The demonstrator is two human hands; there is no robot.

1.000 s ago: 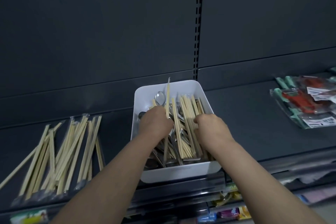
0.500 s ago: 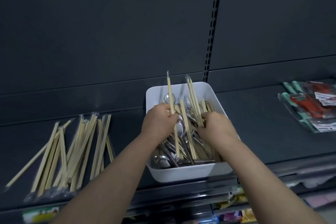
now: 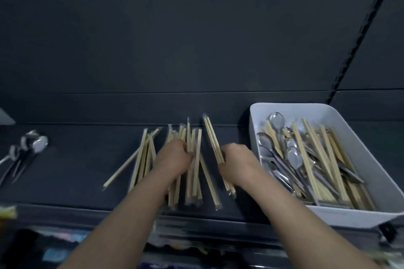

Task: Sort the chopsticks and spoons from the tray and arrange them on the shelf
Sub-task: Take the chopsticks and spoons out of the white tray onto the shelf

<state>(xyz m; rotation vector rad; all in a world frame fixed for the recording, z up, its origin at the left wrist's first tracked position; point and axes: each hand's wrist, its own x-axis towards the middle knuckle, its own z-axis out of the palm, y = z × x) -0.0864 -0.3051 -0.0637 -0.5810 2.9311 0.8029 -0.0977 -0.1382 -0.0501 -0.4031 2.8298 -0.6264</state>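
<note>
A white tray (image 3: 360,159) at the right holds a jumble of wrapped wooden chopsticks and metal spoons. Left of it, a pile of wrapped chopsticks (image 3: 144,159) lies on the dark shelf (image 3: 76,166). My left hand (image 3: 175,157) is over that pile, closed around a wrapped chopstick pair (image 3: 189,135). My right hand (image 3: 237,164) grips another wrapped chopstick pair (image 3: 212,135) at the pile's right edge, between the pile and the tray. Several metal spoons (image 3: 26,148) lie on the shelf at the far left.
The shelf's dark back panel (image 3: 196,50) rises behind everything, with a slotted upright (image 3: 358,46) at the right. A lower shelf with colourful packets (image 3: 54,253) shows below the front edge. Bare shelf lies between the spoons and the chopstick pile.
Both hands have lifted chopstick pairs out of the tray and carried them left to the chopstick pile. The view has swung left, so the tray now sits at the right.
</note>
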